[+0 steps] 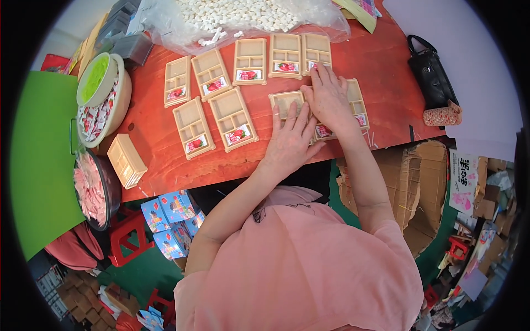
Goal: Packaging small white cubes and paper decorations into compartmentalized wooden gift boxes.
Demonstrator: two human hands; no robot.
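Observation:
Several small beige compartment trays (210, 71) lie on the red table (182, 143), most with a strawberry-printed packet (238, 134) in a lower compartment. My left hand (292, 138) lies flat with fingers stretched over the lower part of a tray (285, 99) at right centre, partly hiding it. Close beside it, my right hand (333, 102) is spread, its thumb side near the left fingers. Its longest fingers reach the packet end of a tray (316, 45) behind. Another tray (356, 96) shows beyond the right hand. Nothing is visibly gripped in either hand.
A plastic bag of white pieces (248, 14) lies at the back. Left stand a green bowl (96, 80) on a tub of packets (100, 118), a black basin (91, 187) and stacked trays (127, 160). A black bag (433, 77) lies right; blue boxes (174, 209) sit below.

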